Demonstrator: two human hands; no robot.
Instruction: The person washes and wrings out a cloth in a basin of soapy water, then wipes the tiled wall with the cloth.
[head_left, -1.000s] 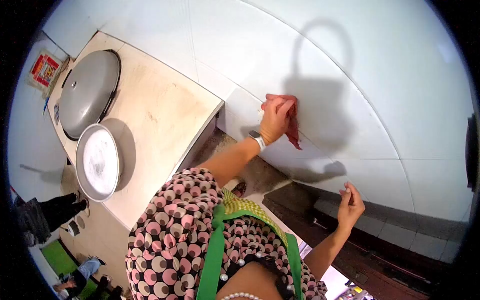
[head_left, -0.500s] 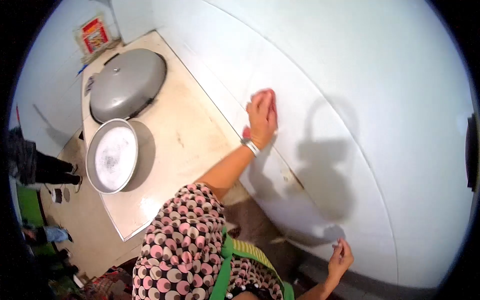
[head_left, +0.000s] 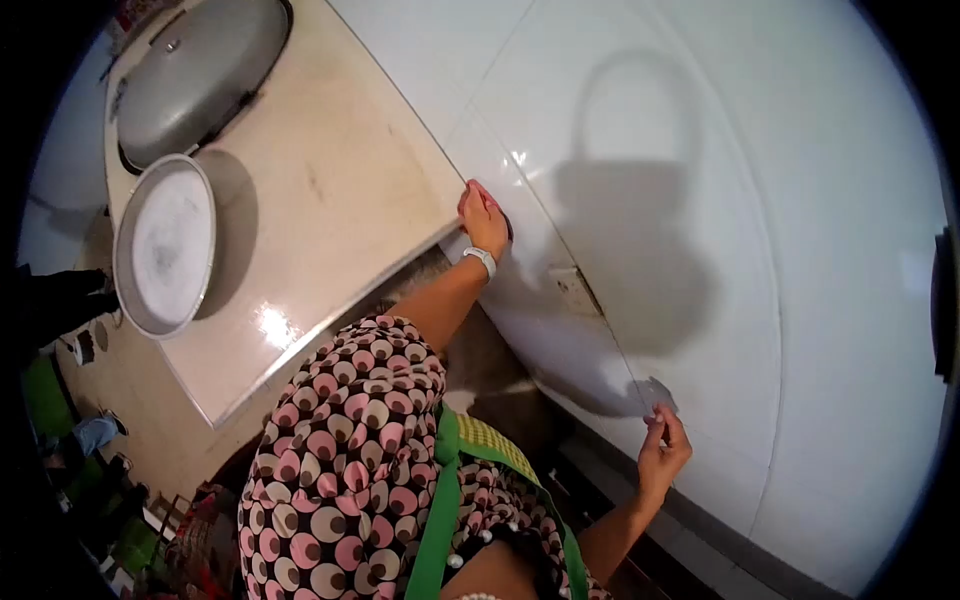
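Note:
My left hand [head_left: 484, 222], with a white band on its wrist, is closed around a pinkish-red cloth [head_left: 472, 187]. It rests where the edge of the cream tabletop [head_left: 370, 175] meets the white wall [head_left: 640, 130]. Only parts of the cloth show past the fingers. Down to the right, my right hand [head_left: 664, 452] is near the wall, fingers loosely bent and slightly apart, with nothing visible in them. A wall socket [head_left: 573, 290] sits between the two hands.
A round metal basin [head_left: 172, 245] of white, foamy-looking contents stands on the tabletop. Beyond it is a large pan with a grey domed lid [head_left: 205, 75]. Another person's dark-clothed legs [head_left: 70, 300] show at the far left. My shadow falls across the wall.
My left hand has come down off the wall with the cloth to the tabletop's edge. My right hand has risen slightly. The view has shifted, so the basin and lid appear higher and further left.

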